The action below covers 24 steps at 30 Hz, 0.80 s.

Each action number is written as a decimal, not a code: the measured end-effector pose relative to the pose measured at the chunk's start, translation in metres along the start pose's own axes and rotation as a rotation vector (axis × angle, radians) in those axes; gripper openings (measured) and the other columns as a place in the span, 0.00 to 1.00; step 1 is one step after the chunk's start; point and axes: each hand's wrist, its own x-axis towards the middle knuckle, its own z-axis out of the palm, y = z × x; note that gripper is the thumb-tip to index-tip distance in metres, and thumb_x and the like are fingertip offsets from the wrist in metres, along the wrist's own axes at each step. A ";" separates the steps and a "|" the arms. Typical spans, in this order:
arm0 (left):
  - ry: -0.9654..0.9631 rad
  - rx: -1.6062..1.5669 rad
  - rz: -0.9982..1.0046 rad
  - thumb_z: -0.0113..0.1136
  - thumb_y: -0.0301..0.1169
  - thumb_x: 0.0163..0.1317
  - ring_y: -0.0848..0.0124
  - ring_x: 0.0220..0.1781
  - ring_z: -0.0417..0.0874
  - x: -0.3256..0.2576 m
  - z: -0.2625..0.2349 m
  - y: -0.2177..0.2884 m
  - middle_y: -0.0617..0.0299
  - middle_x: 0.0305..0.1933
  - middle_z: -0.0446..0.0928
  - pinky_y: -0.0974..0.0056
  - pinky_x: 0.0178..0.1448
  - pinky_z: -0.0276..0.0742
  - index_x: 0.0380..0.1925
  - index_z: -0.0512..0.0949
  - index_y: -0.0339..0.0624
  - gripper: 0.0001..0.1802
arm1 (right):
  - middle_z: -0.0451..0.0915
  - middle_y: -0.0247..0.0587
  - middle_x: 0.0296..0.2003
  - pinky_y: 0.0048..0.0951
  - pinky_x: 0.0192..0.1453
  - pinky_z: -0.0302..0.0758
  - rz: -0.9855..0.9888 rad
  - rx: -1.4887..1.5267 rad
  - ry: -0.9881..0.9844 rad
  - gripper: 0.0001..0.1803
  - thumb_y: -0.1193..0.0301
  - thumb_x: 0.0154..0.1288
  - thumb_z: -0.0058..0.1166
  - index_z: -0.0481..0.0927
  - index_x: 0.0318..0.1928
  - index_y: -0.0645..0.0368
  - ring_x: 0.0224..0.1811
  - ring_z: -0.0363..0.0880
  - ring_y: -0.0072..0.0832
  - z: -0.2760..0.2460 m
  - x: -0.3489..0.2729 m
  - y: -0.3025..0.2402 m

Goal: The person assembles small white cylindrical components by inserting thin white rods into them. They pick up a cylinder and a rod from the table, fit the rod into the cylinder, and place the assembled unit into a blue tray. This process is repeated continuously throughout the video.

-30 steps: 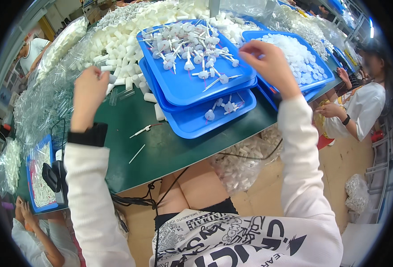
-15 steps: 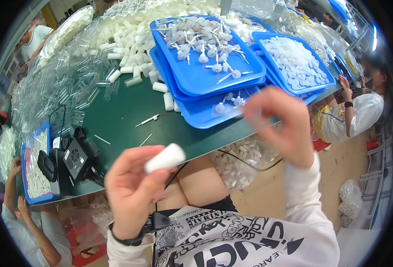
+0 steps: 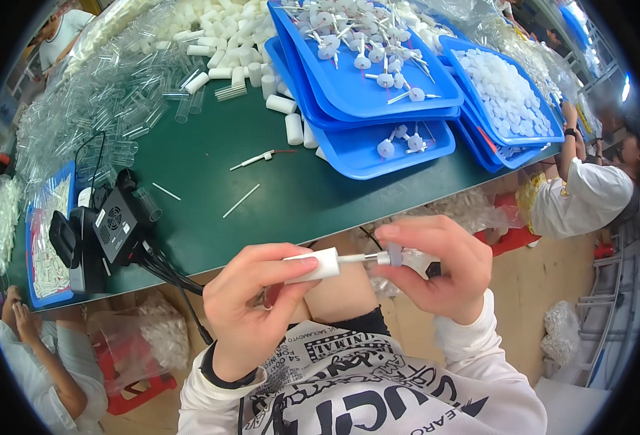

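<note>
My left hand (image 3: 244,308) pinches a white cylinder (image 3: 326,264), held level above the table's near edge. In my right hand (image 3: 447,272), thumb and fingers close on the disc end of a rod-and-disc piece (image 3: 356,258). Its thin white rod points left and meets the cylinder's right end face; whether the tip is inside, I cannot tell. Beyond my hands, a loose white stick (image 3: 241,201) and a thin rod with a red wire (image 3: 253,159) lie on the green table (image 3: 197,243).
Stacked blue trays (image 3: 356,98) hold rod-and-disc pieces; another tray (image 3: 555,134) holds translucent discs. Clear tubes (image 3: 66,123) and white cylinders (image 3: 222,29) are heaped behind. A black device with a fan (image 3: 119,223) and cables stands left. Co-workers sit at both sides.
My right hand has come from the blue tray to the cylinder, now holding a rod-and-disc piece. My left hand still holds the cylinder, turned level. The view has shifted a little.
</note>
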 end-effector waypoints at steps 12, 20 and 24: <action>-0.287 -0.748 -0.814 0.52 0.24 0.64 0.83 0.19 0.71 0.008 -0.006 0.005 0.58 0.27 0.79 0.79 0.23 0.64 0.40 0.75 0.32 0.08 | 0.82 0.44 0.34 0.23 0.32 0.78 -0.089 0.165 -0.164 0.15 0.76 0.42 0.69 0.82 0.34 0.61 0.32 0.83 0.29 0.004 -0.005 0.019; -0.082 -0.359 -0.468 0.63 0.20 0.54 0.75 0.36 0.82 0.001 0.014 -0.004 0.61 0.33 0.80 0.73 0.39 0.77 0.40 0.76 0.31 0.13 | 0.83 0.45 0.34 0.25 0.37 0.78 0.154 0.280 -0.128 0.20 0.76 0.40 0.71 0.82 0.38 0.64 0.34 0.83 0.33 0.007 -0.012 0.023; -0.112 -0.216 -0.384 0.65 0.22 0.53 0.80 0.30 0.79 -0.001 0.017 -0.004 0.62 0.30 0.80 0.76 0.30 0.73 0.37 0.79 0.32 0.10 | 0.83 0.47 0.35 0.25 0.36 0.78 0.209 0.349 -0.153 0.18 0.77 0.42 0.69 0.83 0.38 0.64 0.34 0.83 0.32 0.005 -0.018 0.026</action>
